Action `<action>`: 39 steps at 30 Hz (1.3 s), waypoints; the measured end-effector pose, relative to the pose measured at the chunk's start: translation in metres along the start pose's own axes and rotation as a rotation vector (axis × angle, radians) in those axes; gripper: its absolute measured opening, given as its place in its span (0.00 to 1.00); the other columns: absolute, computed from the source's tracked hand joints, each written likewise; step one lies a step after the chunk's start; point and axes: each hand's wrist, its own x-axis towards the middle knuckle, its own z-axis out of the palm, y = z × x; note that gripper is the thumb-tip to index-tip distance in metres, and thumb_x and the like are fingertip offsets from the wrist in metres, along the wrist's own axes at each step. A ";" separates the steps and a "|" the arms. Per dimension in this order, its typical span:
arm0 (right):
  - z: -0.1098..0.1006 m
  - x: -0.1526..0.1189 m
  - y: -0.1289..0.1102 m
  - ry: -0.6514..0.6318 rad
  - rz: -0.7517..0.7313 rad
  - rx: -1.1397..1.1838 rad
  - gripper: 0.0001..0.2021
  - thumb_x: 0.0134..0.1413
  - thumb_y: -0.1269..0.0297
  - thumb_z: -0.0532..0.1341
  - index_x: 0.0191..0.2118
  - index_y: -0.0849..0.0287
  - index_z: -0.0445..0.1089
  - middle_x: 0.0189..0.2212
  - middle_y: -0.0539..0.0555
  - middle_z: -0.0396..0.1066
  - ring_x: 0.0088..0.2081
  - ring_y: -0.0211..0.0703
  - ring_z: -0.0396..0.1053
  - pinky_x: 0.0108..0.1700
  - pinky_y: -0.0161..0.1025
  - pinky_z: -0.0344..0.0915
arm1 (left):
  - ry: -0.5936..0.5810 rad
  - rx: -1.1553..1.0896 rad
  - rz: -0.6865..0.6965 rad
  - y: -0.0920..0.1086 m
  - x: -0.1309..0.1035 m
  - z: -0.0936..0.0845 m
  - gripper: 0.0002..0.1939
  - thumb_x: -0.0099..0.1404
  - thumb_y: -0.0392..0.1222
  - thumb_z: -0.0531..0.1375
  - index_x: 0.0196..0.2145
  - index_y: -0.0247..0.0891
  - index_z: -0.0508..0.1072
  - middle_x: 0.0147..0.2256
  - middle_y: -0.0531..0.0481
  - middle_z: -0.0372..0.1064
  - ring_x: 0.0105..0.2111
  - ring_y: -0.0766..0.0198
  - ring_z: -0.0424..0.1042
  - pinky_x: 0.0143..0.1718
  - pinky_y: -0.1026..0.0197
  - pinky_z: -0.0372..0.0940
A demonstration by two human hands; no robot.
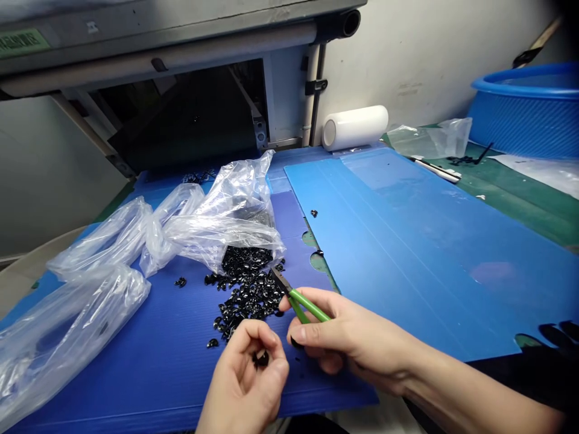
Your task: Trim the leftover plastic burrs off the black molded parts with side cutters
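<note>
My right hand grips side cutters with green handles and dark jaws, which point up and left toward the pile. A dark piece shows below the right thumb; I cannot tell if it is a separate part. Curled around a small glossy black part, my left hand is just left of the right one, and the two are apart. Beyond both hands lies a heap of small shiny black parts, spilling from the mouth of a clear plastic bag onto a blue corrugated sheet.
Crumpled clear bags cover the left side. A lighter blue board lies on the right, with a few loose black parts at its left edge. Behind are a white roll, a conveyor opening and a blue tub.
</note>
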 end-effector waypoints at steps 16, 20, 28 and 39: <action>0.010 -0.005 0.015 0.193 -0.246 -0.735 0.11 0.54 0.76 0.52 0.41 0.55 0.60 0.31 0.48 0.69 0.31 0.40 0.66 0.32 0.35 0.57 | 0.186 1.143 0.568 -0.028 0.001 -0.020 0.07 0.65 0.33 0.53 0.34 0.42 0.69 0.26 0.56 0.57 0.25 0.69 0.62 0.27 0.67 0.57; 0.008 -0.002 0.015 0.232 -0.362 -0.999 0.13 0.53 0.77 0.54 0.43 0.55 0.60 0.32 0.48 0.68 0.31 0.41 0.66 0.30 0.34 0.56 | 0.091 1.379 0.591 -0.026 0.001 -0.027 0.07 0.66 0.35 0.51 0.34 0.43 0.67 0.26 0.56 0.60 0.23 0.69 0.66 0.25 0.67 0.59; -0.004 0.000 0.012 0.269 -0.398 -1.181 0.10 0.57 0.73 0.52 0.44 0.54 0.59 0.38 0.51 0.68 0.38 0.46 0.67 0.36 0.40 0.61 | 0.189 1.664 0.438 -0.014 -0.003 -0.028 0.07 0.66 0.39 0.49 0.29 0.45 0.61 0.17 0.61 0.54 0.16 0.66 0.64 0.19 0.66 0.57; -0.025 -0.034 0.020 0.218 -0.335 -1.520 0.11 0.56 0.69 0.51 0.45 0.50 0.58 0.36 0.53 0.64 0.33 0.48 0.67 0.31 0.44 0.65 | 0.140 1.592 0.702 -0.013 0.012 -0.036 0.09 0.68 0.40 0.50 0.43 0.45 0.68 0.29 0.54 0.65 0.27 0.65 0.69 0.27 0.65 0.59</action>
